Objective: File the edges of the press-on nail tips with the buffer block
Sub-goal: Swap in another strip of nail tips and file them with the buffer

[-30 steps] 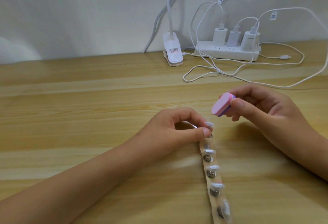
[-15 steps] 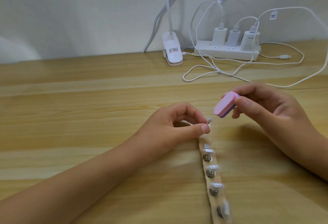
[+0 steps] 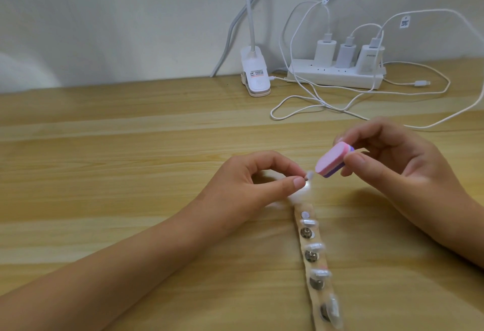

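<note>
Near the frame's centre, above the wooden bench (image 3: 131, 147), the left hand (image 3: 243, 186) pinches a tiny, light, probably flexible nail tip (image 3: 126, 175) by its base, while the right hand (image 3: 392, 163) grips the soft pink buffer block (image 3: 331, 161) just beside it.

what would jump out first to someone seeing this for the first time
The two hands meeting mid-table: the right hand pinches a pink and purple buffer block beside a tiny nail tip held by the left hand. Below them a strip of nail tips runs toward the viewer; a white power strip sits by the wall.
</note>
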The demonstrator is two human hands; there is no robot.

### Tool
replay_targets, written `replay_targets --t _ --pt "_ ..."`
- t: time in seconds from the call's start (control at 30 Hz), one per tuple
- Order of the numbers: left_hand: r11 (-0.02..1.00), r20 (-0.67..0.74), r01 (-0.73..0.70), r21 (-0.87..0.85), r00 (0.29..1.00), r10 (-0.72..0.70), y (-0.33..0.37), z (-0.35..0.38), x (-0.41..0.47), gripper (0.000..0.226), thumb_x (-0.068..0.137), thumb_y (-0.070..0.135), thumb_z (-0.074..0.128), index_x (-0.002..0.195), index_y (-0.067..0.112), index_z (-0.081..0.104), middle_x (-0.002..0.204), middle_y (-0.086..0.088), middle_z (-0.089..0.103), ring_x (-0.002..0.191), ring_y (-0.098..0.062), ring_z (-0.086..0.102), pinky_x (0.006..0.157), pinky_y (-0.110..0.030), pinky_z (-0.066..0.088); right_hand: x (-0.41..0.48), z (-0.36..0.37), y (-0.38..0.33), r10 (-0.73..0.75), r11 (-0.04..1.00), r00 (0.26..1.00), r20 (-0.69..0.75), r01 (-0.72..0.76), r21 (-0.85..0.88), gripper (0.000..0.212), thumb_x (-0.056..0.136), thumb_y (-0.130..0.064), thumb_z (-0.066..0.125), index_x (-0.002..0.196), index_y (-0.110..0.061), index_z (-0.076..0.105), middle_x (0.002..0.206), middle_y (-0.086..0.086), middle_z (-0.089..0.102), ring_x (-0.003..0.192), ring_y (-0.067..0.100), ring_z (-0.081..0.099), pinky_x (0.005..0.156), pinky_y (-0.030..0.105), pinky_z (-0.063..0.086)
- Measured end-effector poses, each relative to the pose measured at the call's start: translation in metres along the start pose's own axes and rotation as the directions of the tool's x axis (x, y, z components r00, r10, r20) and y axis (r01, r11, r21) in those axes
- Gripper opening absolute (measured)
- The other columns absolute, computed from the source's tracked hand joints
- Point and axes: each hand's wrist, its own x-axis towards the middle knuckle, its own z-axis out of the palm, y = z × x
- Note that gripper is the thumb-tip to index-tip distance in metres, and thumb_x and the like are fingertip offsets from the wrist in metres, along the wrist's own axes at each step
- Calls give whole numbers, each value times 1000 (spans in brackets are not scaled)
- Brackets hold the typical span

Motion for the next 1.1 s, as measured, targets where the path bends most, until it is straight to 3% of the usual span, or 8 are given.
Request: replay_targets --t 0.2,0.33,0.5,0.67,0.77,0.87,0.97,1.1 --pt "1000 2 -21 -13 1000 21 -2 1 0 9 83 24 75 81 32 73 71 15 68 67 -3 58 65 -13 44 -3 2 0 -3 998 999 52 6 -59 25 82 -45 69 93 -23 66 92 0 71 85 17 70 77 21 54" --pt "999 -6 -29 -14 1000 29 -2 1 0 8 80 25 76 78 32 73 73 11 70 67 -2 61 66 -13 48 -2 6 -1 54 998 994 96 -49 -45 33 79 -53 71 91 -22 68 90 -2 72 83 13 69 75 19 53" --pt "1000 -17 -24 -5 1000 24 -3 1 1 4 77 30 75 77 31 71 72 8 71 68 -6 62 68 -18 50 -2 5 -1 53 998 997 58 -54 21 27 81 -29 72 92 -6 64 84 -1 74 72 8 69 66 17 54" --pt "1000 -24 -16 0 1000 16 -3 1 1 5 77 31 75 77 31 71 73 3 71 68 -8 62 68 -21 49 -3 6 -1 64 997 997 53 -66 45 23 75 -19 67 91 -2 63 81 1 74 70 7 69 66 16 54" --pt "1000 -20 -15 3 1000 15 -3 2 0 5 77 31 75 77 29 71 75 -3 72 69 -9 62 69 -23 48 -3 7 -2 98 992 989 107 -106 75 27 73 -22 68 91 -2 64 82 3 75 70 9 69 68 18 55" --pt "1000 -16 -15 -2 1000 15 -2 1 1 4 77 31 75 76 32 71 70 8 70 65 -6 60 65 -17 47 -2 6 -1 82 995 996 35 -84 57 25 74 -20 67 91 -2 64 82 3 74 70 10 69 68 17 55" --pt "1000 -15 -21 6 1000 21 -1 2 0 5 77 31 75 76 30 71 67 9 67 62 -3 58 62 -15 45 -3 7 -2 122 990 988 92 -128 65 26 74 -23 68 90 -4 65 83 4 75 72 14 70 69 20 56" --pt "1000 -13 -18 10 1000 18 -2 2 1 4 76 32 74 77 31 71 67 12 66 62 -3 56 62 -16 44 -2 6 -4 100 994 995 13 -101 52 24 73 -24 68 89 -5 65 81 4 75 68 11 71 65 17 56"
